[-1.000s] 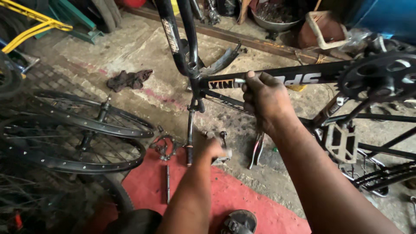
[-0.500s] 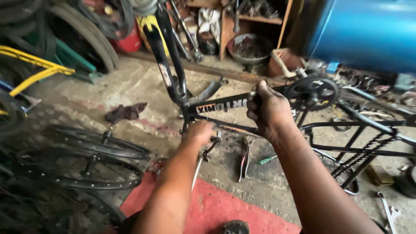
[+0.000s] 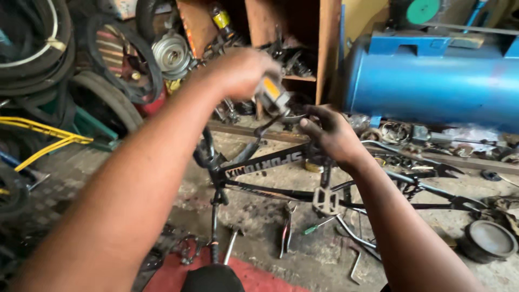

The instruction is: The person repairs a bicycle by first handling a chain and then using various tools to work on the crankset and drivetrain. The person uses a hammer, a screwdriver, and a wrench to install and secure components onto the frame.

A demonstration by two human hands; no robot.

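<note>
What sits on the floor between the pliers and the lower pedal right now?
In the head view, a green-handled screwdriver lies on the concrete between the pliers and the lower pedal, slightly below the pedal.

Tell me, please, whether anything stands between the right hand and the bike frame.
Nothing visible does: the right hand seems to rest on the frame by the crank; the left hand holds a pedal above it.

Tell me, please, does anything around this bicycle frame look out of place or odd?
Yes: the bicycle frame lies stripped, without wheels, and pliers, a green-handled screwdriver and a hex key lie scattered on the concrete floor. The left hand holds a pedal, blurred.
</note>
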